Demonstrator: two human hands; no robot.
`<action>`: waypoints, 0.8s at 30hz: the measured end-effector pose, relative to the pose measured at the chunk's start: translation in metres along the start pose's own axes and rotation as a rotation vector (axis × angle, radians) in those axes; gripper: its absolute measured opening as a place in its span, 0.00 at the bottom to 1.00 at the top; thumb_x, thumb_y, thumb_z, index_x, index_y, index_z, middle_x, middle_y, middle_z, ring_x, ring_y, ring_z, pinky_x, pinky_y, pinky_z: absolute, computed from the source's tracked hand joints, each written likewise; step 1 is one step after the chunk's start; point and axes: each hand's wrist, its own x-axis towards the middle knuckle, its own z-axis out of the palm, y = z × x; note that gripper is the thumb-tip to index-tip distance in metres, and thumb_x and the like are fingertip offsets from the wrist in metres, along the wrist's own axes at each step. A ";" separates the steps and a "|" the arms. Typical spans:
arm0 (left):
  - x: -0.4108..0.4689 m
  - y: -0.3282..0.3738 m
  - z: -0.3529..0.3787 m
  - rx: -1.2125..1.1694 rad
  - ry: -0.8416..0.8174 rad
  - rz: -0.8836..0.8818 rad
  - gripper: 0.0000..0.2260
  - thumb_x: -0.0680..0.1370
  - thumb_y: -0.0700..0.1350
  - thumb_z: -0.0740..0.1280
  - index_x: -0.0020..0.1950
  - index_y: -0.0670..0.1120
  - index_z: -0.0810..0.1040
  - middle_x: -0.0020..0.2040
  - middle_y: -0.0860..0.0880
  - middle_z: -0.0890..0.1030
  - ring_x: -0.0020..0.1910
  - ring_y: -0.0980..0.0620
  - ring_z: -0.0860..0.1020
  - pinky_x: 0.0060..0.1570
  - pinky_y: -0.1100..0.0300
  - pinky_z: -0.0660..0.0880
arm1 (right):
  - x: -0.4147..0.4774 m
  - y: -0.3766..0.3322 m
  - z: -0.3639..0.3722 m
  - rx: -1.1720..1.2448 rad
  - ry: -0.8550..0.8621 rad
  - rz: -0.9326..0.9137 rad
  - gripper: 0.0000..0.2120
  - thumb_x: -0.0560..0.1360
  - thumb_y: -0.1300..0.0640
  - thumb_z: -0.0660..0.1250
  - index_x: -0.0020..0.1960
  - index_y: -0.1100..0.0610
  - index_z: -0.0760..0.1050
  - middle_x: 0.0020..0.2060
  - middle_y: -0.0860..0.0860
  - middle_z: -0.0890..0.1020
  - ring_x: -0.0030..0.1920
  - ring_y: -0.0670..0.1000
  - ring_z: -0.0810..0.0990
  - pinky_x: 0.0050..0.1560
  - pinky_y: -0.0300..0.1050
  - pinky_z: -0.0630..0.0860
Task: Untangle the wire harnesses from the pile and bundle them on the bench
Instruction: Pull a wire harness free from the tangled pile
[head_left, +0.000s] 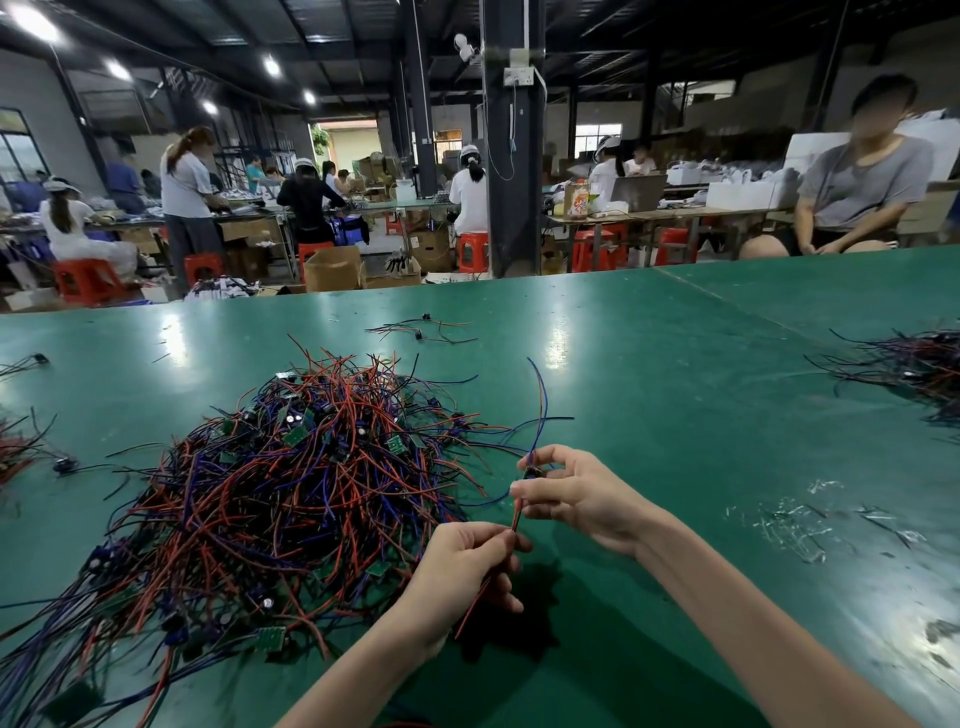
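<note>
A big tangled pile of red, blue and black wire harnesses (291, 483) with small green circuit boards lies on the green bench (675, 415), left of centre. My right hand (576, 493) pinches one wire harness (540, 410) at its small dark board, just right of the pile; its blue and red leads rise above the fingers. My left hand (467, 566) grips the same harness's red and black leads lower down, and their ends hang below that hand.
A second heap of wires (914, 369) lies at the bench's right edge. A few loose harnesses (421, 330) sit beyond the pile. Clear plastic scraps (800, 525) litter the right side. A seated person (852, 192) faces the far bench edge.
</note>
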 end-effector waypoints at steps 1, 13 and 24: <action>0.000 0.000 0.001 -0.004 -0.001 -0.003 0.10 0.81 0.36 0.60 0.46 0.35 0.80 0.28 0.49 0.75 0.21 0.54 0.73 0.25 0.60 0.75 | 0.000 0.000 -0.001 -0.014 -0.003 -0.007 0.12 0.72 0.72 0.67 0.52 0.64 0.69 0.36 0.59 0.78 0.31 0.50 0.79 0.35 0.39 0.79; -0.001 0.004 0.004 0.023 -0.039 -0.011 0.09 0.81 0.36 0.61 0.49 0.35 0.80 0.28 0.48 0.75 0.23 0.55 0.72 0.26 0.59 0.77 | 0.009 -0.001 -0.023 -0.104 0.325 -0.119 0.11 0.73 0.72 0.66 0.52 0.63 0.69 0.34 0.59 0.77 0.26 0.48 0.76 0.29 0.39 0.77; -0.007 0.008 0.003 -0.066 -0.066 0.027 0.06 0.79 0.35 0.62 0.50 0.32 0.77 0.33 0.42 0.80 0.29 0.51 0.79 0.34 0.57 0.80 | 0.014 -0.001 -0.029 0.137 0.368 0.025 0.08 0.73 0.73 0.65 0.44 0.62 0.71 0.29 0.56 0.77 0.22 0.46 0.74 0.26 0.37 0.76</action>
